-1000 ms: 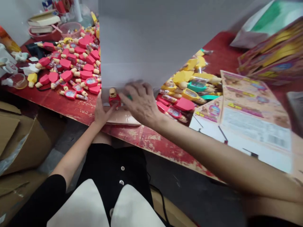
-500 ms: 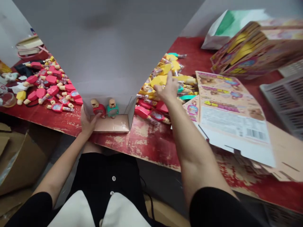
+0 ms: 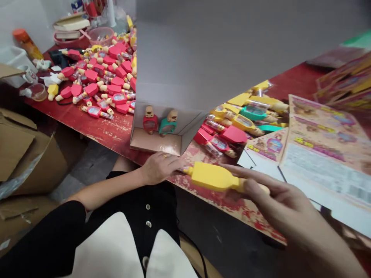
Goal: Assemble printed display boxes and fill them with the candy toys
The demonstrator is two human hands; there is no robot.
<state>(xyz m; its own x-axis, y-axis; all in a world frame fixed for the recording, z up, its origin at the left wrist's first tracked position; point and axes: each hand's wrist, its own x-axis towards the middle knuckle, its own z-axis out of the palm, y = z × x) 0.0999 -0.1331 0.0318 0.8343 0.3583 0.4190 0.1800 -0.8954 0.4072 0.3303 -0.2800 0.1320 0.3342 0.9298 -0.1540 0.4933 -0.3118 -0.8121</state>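
My right hand (image 3: 275, 200) holds a yellow toy (image 3: 213, 177) between thumb and fingers, low over the table's front edge. My left hand (image 3: 158, 166) is curled at the tip of that toy, touching its end, just in front of an open grey cardboard box (image 3: 156, 143). Inside the box stand a red toy (image 3: 150, 121) and a teal toy (image 3: 167, 124), side by side against the back wall. The box's tall grey flap (image 3: 232, 50) rises toward the camera and hides the table behind it.
A pile of red toys (image 3: 98, 81) lies at the left of the red table (image 3: 110, 129); yellow, teal and red ones (image 3: 246, 112) at the right. Flat printed cartons (image 3: 321, 143) lie on the right. Brown cardboard boxes (image 3: 26, 154) stand on the floor at left.
My right hand came back from the yellow pile with a yellow toy. My left hand left the box's side and met the toy's tip in front of the box.
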